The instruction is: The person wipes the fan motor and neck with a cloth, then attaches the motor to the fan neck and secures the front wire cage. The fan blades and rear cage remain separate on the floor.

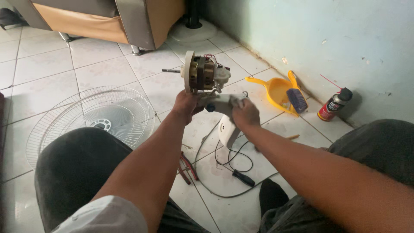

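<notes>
White floor tiles spread under us, with a pale green wall beyond our right hand; from the head view we sit with both knees up and arms stretched forward. Our left hand is closed around the base of a bare fan motor, held up off the floor between the two hands; its shaft points away to the left. Our right hand is wrapped over the white neck piece just below the motor; under it hangs a white housing with a cord trailing to the floor. We judge the motor heavy and stiff, its thin wires fragile; the metal frame looks the safest hold. Left of our left arm lies a wire fan guard; beneath our hands lie a screwdriver and red pliers; past the right hand stand a yellow dustpan holding a brush, and a spray can.
</notes>
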